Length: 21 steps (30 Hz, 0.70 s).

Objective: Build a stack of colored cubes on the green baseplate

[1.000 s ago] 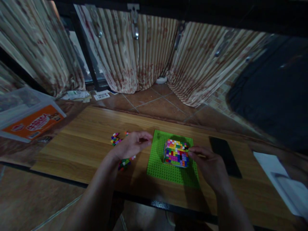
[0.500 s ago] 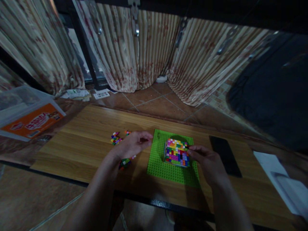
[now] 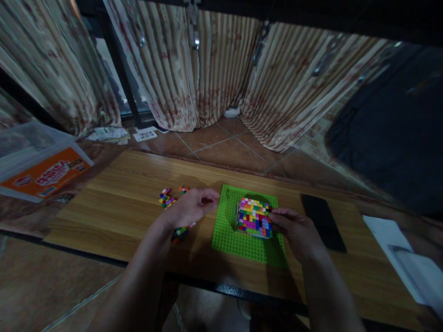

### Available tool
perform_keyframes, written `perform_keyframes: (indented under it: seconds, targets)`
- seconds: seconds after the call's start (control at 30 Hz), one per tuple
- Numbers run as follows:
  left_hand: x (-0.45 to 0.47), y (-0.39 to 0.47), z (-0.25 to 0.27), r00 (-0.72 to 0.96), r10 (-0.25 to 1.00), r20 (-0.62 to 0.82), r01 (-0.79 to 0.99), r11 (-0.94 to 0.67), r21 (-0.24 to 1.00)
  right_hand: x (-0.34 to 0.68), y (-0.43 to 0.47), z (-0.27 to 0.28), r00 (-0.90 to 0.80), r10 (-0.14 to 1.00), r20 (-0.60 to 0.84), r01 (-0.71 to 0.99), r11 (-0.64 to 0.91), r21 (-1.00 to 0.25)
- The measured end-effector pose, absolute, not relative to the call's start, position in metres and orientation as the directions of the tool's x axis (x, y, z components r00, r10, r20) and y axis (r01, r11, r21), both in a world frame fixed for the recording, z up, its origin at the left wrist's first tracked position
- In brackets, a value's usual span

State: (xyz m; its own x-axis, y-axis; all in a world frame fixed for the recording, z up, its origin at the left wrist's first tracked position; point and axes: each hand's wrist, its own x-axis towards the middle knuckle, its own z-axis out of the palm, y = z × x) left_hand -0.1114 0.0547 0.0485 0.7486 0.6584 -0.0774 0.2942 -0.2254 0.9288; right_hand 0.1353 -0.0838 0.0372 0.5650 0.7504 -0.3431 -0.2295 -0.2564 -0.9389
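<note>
A squarish block built of many-coloured toy bricks (image 3: 254, 217) stands on a green studded baseplate (image 3: 226, 240). At the block's upper right edge is my right hand (image 3: 297, 230), thumb and forefinger pinched together against it; whatever lies between the fingertips is too small to name. My left hand (image 3: 194, 205) hovers left of the baseplate, its fingers loosely curved with a gap between thumb and forefinger, and nothing shows in it. Loose toy bricks (image 3: 166, 198) lie on the table behind my left hand, and another small pile (image 3: 179, 234) is partly hidden by my wrist.
The wooden table (image 3: 114, 203) has a black flat slab like a phone (image 3: 322, 221) right of the baseplate. White papers (image 3: 391, 249) lie at the right end. A clear plastic box with an orange label (image 3: 44, 173) stands at the left. Striped curtains (image 3: 221, 74) hang beyond.
My right fingertips have shifted very slightly at the block's edge. My left hand has stayed in place, and the view has tilted a little.
</note>
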Motion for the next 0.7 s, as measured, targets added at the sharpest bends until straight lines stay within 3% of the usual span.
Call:
perform_keyframes:
  seconds: [0.3, 0.5, 0.6, 0.7]
  targets:
    - [-0.11, 0.055, 0.045, 0.762, 0.645, -0.058, 0.302, -0.275, 0.913, 0.131, -0.085, 0.041, 0.601, 0.761, -0.245, -0.072, -0.253, -0.965]
    - [-0.109, 0.055, 0.044, 0.748, 0.662, -0.051, 0.309, -0.28, 0.909, 0.138, -0.084, 0.037, 0.661, 0.702, -0.266, -0.173, -0.202, -0.964]
    - [-0.11, 0.055, 0.046, 0.738, 0.673, -0.055, 0.319, -0.276, 0.907, 0.138, -0.08, 0.033, 0.719, 0.657, -0.228, -0.152, -0.172, -0.973]
    - [-0.11, 0.055, 0.047, 0.739, 0.672, -0.056, 0.323, -0.28, 0.904, 0.134, -0.074, 0.031, 0.702, 0.681, -0.21, -0.092, -0.206, -0.974]
